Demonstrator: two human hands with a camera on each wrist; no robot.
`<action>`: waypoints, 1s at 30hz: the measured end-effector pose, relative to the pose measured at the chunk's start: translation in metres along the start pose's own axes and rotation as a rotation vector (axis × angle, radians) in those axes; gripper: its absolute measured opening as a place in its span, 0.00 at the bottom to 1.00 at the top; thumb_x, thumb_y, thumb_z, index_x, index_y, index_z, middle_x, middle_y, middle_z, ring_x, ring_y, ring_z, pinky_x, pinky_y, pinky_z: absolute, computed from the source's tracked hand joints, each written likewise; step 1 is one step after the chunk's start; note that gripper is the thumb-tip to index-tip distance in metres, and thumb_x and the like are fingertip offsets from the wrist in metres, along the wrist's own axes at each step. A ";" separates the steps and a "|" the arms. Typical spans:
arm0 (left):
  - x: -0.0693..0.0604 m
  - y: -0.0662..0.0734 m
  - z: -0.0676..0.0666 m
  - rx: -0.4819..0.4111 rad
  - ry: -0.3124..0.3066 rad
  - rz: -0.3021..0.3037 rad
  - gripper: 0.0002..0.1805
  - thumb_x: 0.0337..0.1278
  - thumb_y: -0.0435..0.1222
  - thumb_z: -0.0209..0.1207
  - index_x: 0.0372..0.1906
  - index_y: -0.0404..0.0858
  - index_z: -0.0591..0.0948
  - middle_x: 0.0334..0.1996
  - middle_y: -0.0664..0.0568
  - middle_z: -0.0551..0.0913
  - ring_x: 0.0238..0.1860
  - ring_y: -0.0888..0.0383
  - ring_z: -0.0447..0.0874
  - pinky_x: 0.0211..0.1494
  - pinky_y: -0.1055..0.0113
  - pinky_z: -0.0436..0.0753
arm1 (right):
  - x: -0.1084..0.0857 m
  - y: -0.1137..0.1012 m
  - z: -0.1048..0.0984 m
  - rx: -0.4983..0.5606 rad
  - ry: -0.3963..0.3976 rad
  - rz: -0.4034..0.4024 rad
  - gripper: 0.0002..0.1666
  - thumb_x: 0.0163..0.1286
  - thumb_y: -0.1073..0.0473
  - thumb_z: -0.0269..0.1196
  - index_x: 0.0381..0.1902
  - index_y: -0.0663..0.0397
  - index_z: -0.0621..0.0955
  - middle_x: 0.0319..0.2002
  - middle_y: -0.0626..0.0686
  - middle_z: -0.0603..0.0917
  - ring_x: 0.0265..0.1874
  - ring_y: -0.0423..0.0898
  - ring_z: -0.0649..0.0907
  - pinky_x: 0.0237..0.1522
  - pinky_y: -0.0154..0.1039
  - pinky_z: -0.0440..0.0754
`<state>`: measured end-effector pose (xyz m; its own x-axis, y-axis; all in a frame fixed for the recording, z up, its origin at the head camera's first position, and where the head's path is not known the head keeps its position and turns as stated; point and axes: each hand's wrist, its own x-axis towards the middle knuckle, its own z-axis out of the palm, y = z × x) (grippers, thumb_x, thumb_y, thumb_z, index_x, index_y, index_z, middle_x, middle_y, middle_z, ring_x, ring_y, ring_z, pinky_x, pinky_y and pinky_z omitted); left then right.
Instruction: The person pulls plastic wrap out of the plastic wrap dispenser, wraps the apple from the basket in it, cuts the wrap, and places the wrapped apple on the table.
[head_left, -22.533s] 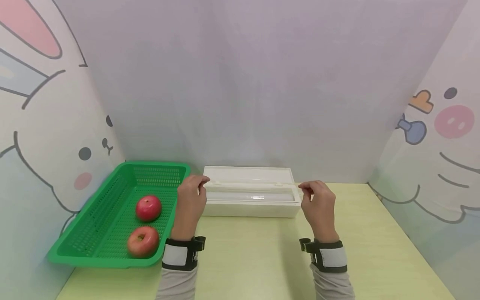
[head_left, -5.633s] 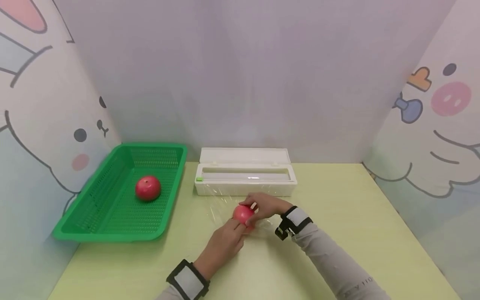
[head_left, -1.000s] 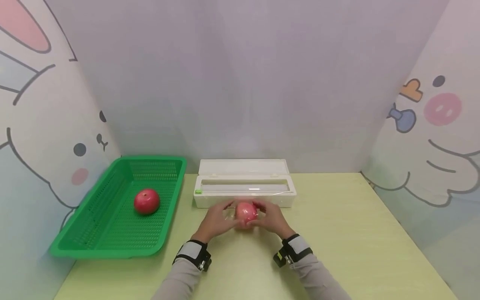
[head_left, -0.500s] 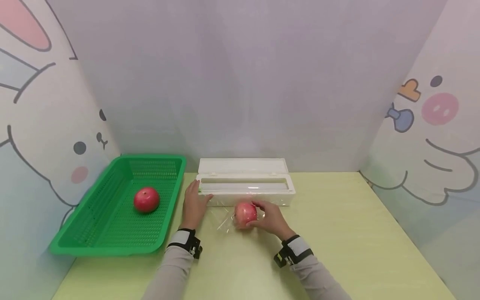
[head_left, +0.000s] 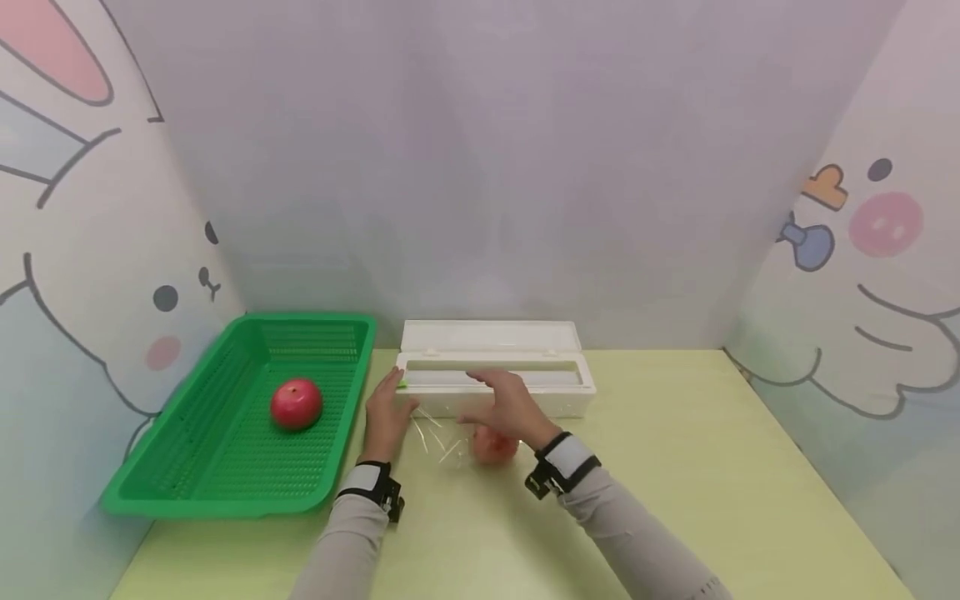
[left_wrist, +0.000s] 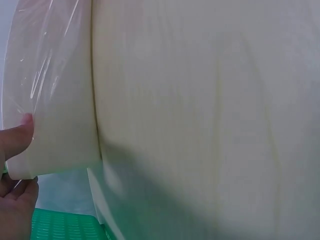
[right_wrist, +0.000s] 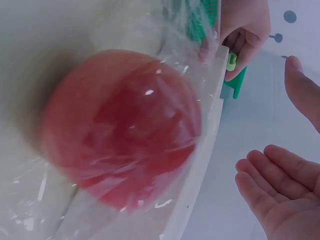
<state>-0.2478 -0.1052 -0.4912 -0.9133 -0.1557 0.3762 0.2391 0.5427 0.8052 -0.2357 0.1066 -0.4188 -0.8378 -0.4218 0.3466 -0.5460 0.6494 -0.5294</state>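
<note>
My left hand [head_left: 385,423] grips the left end of the white cling film dispenser [head_left: 495,403], its thumb [left_wrist: 19,136] on the front wall and its fingers round the end. Beside those fingers is the small green slide cutter [right_wrist: 231,62]. Clear cling film [head_left: 437,435] runs from the dispenser's front to an apple [right_wrist: 125,130], which is covered in film on the table. My right hand [head_left: 510,408] hovers over the apple, thumb and fingers apart, holding nothing. It hides the apple's upper part in the head view. The dispenser's lid [head_left: 491,336] stands up at the back.
A green plastic basket [head_left: 217,503] stands at the left with one red apple [head_left: 296,404] in it. Behind the dispenser rises a plain pale wall [head_left: 480,167]. Light yellow table [head_left: 675,467] stretches to the right.
Over the last second my left hand left the wrapped apple and took hold of the dispenser's left end. My right hand let go of the apple and lifted toward the dispenser.
</note>
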 end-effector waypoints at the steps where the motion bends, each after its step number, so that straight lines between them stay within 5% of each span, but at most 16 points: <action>1: 0.000 0.001 0.000 -0.015 0.009 0.001 0.31 0.47 0.24 0.65 0.60 0.25 0.73 0.64 0.32 0.71 0.67 0.37 0.68 0.70 0.48 0.69 | 0.007 -0.004 0.002 0.007 -0.023 -0.007 0.39 0.47 0.53 0.76 0.56 0.65 0.78 0.53 0.61 0.83 0.55 0.56 0.82 0.58 0.49 0.79; 8: -0.001 0.000 0.003 -0.075 0.072 0.082 0.28 0.43 0.20 0.64 0.56 0.22 0.75 0.59 0.29 0.75 0.63 0.34 0.72 0.66 0.45 0.72 | 0.054 -0.020 0.026 -0.058 -0.174 -0.108 0.26 0.57 0.55 0.71 0.51 0.65 0.82 0.48 0.60 0.86 0.46 0.53 0.85 0.50 0.43 0.83; 15: 0.003 -0.013 0.013 0.034 0.172 0.238 0.27 0.34 0.19 0.69 0.49 0.23 0.80 0.50 0.30 0.82 0.54 0.35 0.80 0.56 0.47 0.79 | 0.078 -0.023 0.048 -0.097 -0.187 -0.156 0.08 0.56 0.63 0.71 0.31 0.63 0.87 0.29 0.58 0.89 0.29 0.48 0.86 0.32 0.33 0.82; 21: 0.004 -0.009 0.010 0.052 0.165 0.196 0.25 0.35 0.20 0.68 0.49 0.24 0.80 0.51 0.30 0.82 0.54 0.36 0.80 0.56 0.47 0.79 | 0.088 -0.024 0.061 -0.119 -0.160 -0.175 0.04 0.56 0.63 0.70 0.27 0.61 0.87 0.22 0.54 0.87 0.18 0.40 0.78 0.23 0.26 0.71; 30: 0.007 -0.007 0.002 0.080 0.152 0.126 0.27 0.34 0.20 0.69 0.50 0.24 0.80 0.53 0.31 0.81 0.56 0.37 0.80 0.58 0.49 0.79 | 0.096 -0.027 0.071 -0.174 -0.162 -0.183 0.04 0.59 0.65 0.68 0.25 0.60 0.87 0.22 0.53 0.87 0.22 0.44 0.84 0.27 0.30 0.78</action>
<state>-0.2563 -0.1086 -0.4953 -0.8164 -0.2015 0.5413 0.3160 0.6286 0.7106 -0.3016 0.0039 -0.4264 -0.7224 -0.6282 0.2889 -0.6913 0.6458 -0.3243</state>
